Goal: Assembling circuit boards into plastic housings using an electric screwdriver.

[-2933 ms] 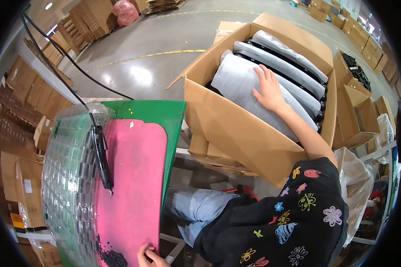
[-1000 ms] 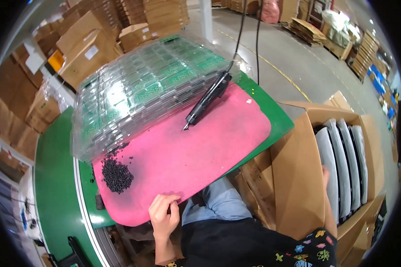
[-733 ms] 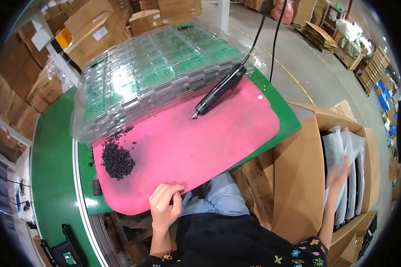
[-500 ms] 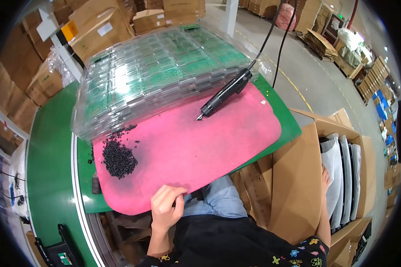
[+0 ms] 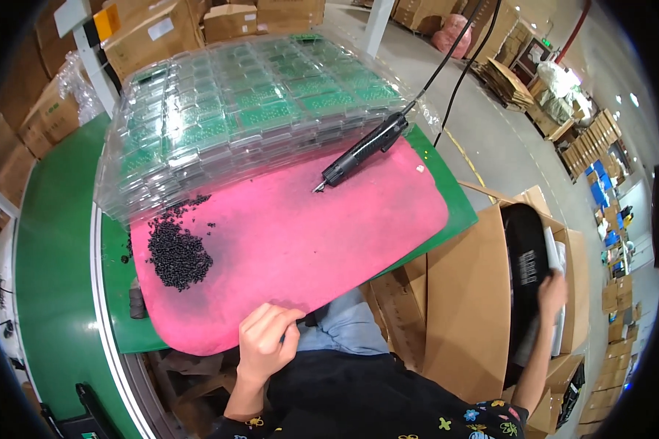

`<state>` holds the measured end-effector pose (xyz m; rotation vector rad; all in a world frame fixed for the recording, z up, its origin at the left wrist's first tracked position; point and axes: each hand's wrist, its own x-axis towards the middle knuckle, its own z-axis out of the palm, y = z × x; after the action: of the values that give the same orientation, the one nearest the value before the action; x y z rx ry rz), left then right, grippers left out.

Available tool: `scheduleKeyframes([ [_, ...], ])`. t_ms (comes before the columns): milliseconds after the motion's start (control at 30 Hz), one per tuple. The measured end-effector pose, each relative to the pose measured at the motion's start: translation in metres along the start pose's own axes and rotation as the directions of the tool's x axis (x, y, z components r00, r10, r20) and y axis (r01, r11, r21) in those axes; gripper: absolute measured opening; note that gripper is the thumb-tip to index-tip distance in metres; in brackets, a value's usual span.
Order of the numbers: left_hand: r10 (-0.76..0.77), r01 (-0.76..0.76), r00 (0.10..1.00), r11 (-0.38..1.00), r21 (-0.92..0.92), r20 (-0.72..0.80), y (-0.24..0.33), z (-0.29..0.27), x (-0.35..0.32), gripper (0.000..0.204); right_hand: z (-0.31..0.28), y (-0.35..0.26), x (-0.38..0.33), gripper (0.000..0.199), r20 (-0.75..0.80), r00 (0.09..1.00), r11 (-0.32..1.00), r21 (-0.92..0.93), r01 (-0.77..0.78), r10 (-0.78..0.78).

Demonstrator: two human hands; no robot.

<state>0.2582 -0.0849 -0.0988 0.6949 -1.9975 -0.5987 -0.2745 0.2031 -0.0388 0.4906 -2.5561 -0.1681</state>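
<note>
My left hand [image 5: 268, 339] rests at the near edge of the pink mat [image 5: 285, 256], fingers curled in and nothing visible in them. On the right, my right hand [image 5: 553, 294] is inside the open carton [image 5: 467, 311]. Its fingers close at the right edge of a long black panel [image 5: 526, 274] with a rounded top; the fingertips are partly hidden. Behind that hand stand white sleeves [image 5: 561, 252]. A black electric screwdriver [image 5: 362, 154] lies on the mat, tip toward me. Small black screws [image 5: 177, 256] form a pile at the mat's left.
Stacked clear plastic trays [image 5: 249, 110] with green circuit boards cover the far part of the green table [image 5: 55, 241]. The screwdriver's cable [image 5: 443, 66] runs upward. Another cardboard box [image 5: 399, 300] stands below the table edge. Cartons [image 5: 154, 40] are piled at the back left.
The black panel has come into view in the carton. My right hand has moved right and into plainer sight beside it. My left hand keeps its curled pose; the whole view has shifted slightly.
</note>
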Motion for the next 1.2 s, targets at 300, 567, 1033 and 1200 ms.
scheduleKeyframes([
  [300, -0.076, 0.111, 0.988, 0.955, -0.277, 0.132, 0.013, -0.021, 0.025, 0.016, -0.171, -0.027, 0.079, 0.025, -0.316, 0.786, 0.734, 0.291, 0.614, -0.531],
  [567, -0.128, -0.015, 0.887, 0.952, 0.306, 0.443, 0.032, -0.051, 0.098, 0.091, -0.184, -0.338, 0.003, 0.019, 0.049, -0.039, -0.005, 0.553, 0.833, -0.998],
  [1033, -0.199, 0.013, 0.938, 0.838, 0.546, 0.283, -0.067, -0.039, 0.148, 0.023, -0.169, -0.668, 0.156, 0.018, -0.576, 0.476, 0.242, 0.437, 0.866, -0.665],
  [1200, -0.151, -0.029, 0.94, 0.858, 0.513, 0.305, -0.077, -0.04, 0.146, 0.023, -0.133, -0.748, 0.209, 0.029, -0.332, 0.521, 0.441, 0.289, 0.849, -0.786],
])
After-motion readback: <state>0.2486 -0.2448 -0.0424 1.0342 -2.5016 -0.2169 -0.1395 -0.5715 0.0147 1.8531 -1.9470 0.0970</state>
